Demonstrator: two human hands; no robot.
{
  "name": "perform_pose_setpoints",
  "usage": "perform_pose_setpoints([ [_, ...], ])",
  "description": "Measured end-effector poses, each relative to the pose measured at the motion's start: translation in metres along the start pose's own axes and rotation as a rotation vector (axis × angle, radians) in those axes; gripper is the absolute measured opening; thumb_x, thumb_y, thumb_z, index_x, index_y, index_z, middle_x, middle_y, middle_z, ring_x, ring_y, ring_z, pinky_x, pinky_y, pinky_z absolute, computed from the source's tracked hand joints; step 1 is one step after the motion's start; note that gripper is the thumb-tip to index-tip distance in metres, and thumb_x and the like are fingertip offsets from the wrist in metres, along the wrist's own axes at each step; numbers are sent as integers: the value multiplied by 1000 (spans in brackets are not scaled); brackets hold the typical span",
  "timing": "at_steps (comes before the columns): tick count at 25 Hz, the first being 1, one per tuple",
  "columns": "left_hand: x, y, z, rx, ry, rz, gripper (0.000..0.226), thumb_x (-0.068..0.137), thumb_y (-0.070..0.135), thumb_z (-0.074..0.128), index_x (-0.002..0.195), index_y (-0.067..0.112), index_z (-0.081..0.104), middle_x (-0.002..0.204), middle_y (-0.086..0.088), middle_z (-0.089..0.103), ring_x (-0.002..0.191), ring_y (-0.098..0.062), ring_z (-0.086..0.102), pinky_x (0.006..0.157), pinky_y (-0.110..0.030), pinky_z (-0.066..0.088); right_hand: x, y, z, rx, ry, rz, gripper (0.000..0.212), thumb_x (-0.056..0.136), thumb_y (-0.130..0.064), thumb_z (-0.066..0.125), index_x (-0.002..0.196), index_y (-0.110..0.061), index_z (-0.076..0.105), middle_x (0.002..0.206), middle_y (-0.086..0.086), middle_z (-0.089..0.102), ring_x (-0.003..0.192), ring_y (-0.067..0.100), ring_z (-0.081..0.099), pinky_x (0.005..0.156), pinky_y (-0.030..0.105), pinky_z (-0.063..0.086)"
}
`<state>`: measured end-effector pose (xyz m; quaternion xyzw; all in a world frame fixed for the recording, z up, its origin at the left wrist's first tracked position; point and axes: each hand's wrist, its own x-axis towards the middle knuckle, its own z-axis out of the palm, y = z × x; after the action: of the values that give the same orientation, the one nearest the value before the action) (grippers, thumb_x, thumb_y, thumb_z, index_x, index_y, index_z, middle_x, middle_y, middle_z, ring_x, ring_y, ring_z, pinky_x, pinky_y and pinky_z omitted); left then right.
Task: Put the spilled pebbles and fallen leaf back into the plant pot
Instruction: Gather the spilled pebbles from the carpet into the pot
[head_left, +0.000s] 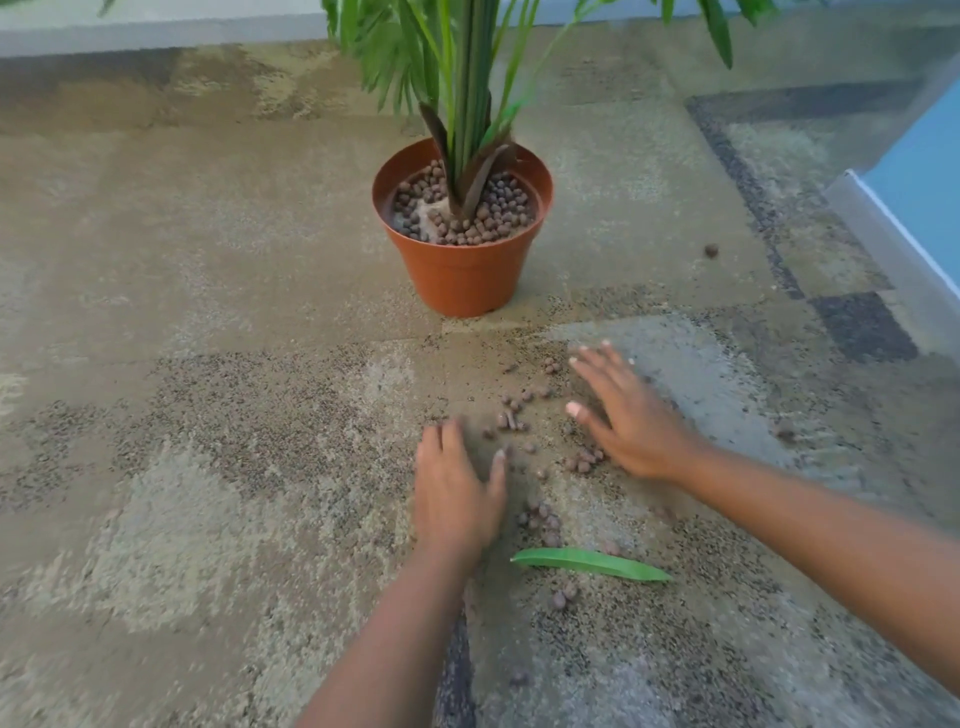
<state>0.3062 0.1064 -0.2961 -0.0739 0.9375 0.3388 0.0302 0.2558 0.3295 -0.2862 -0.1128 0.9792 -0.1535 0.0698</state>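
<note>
Mottled beige carpet covers the floor, and a terracotta plant pot stands upright on it. In front of the pot, the left hand and right hand are spread flat and apart, gripping nothing. Farther out from the pot lies the green leaf. Spilled pebbles are scattered before the pot, between the hands.

Both flat hands, left hand and right hand, flank spilled pebbles on carpet.
</note>
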Motion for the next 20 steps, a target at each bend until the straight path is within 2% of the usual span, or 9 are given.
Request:
perform_pose_setpoints([
  [3,27,14,-2,103,-224,111,116,65,65,70,152,35,-1,152,14,21,141,-18,17,108,-45,32,5,-1,14,-78,-80,-126,61,99,-53,20,152,-29,1,159,-9,-16,146,16,-13,117,54,8],
  [5,40,20,-5,260,-339,217,122,61,71,68,154,32,-1,155,11,22,142,-25,14,110,-48,31,23,-14,13,-40,-86,-155,58,99,-49,24,151,-30,7,158,-11,-16,146,16,-12,113,51,9],
  [8,48,18,-11,326,-353,304,101,66,68,67,150,25,29,148,6,36,133,-27,23,108,-49,36,39,-31,15,-58,-144,-233,51,100,-38,31,149,-26,24,160,-6,4,147,20,-2,116,47,11],
  [10,45,12,-13,255,-311,366,82,72,59,72,140,25,44,135,6,46,120,-20,30,103,-40,38,32,-33,15,-8,-73,-274,45,99,-32,40,142,-18,41,152,1,30,144,21,21,116,46,26],
  [12,38,7,-16,187,-284,411,66,74,50,74,131,25,53,122,9,53,111,-13,34,98,-31,38,19,-31,14,50,21,-298,36,97,-28,45,127,-12,57,131,2,50,126,16,43,103,40,45],
  [14,29,3,-16,113,-290,425,54,75,42,76,124,26,59,113,13,55,109,-10,37,100,-33,42,-2,-29,16,90,53,-326,27,96,-25,49,113,-11,64,113,-2,54,104,9,49,87,32,53],
  [15,24,0,-17,79,-301,423,49,75,42,76,119,28,61,110,15,54,108,-8,37,100,-34,43,-13,-28,18,77,61,-354,24,95,-23,51,110,-11,65,109,-2,55,99,8,49,84,29,53],
  [18,9,-5,-16,28,-360,415,49,69,53,76,110,34,58,110,20,47,108,-6,39,100,-36,46,-42,-17,22,-1,74,-447,22,92,-19,55,110,-11,67,107,0,62,100,11,55,90,23,48],
  [20,0,-1,-14,-88,-386,363,64,60,62,78,114,43,49,121,22,37,114,-8,42,103,-41,47,-54,-3,19,-40,110,-450,23,93,-25,55,112,-15,66,113,-1,64,107,13,57,94,29,48],
])
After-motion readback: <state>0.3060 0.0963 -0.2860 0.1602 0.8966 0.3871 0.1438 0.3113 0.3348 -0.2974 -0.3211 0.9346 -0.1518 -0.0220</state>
